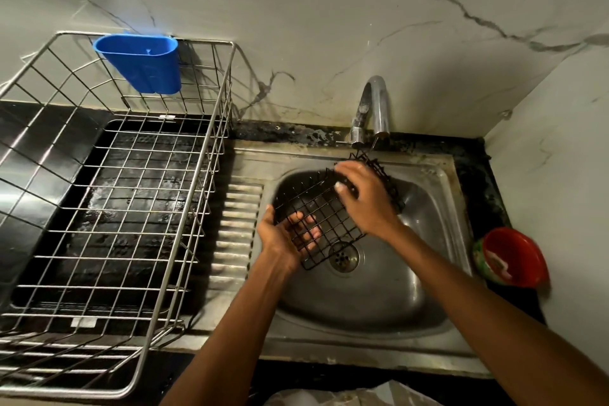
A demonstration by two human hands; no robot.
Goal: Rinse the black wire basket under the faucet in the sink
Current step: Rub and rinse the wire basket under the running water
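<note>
The black wire basket is being held tilted over the bowl of the steel sink, its far end raised towards the spout of the chrome faucet and its near corner hanging just above the drain. It is being gripped by the left hand at its lower left edge: the palm is lying against the outside of the mesh, while the fingers are being curled round behind it and are being seen through the grid. The upper part is being grasped by the right hand, whose fingers are being bent over the top rim, the thumb pressing on the wire on the near side. A thin thread of water is being seen at the spout, just above the basket's far corner. To the left, a steel dish rack is standing on the dark counter, with a blue plastic holder hung on its back rail. A red bowl is resting on the counter to the right of the sink.
</note>
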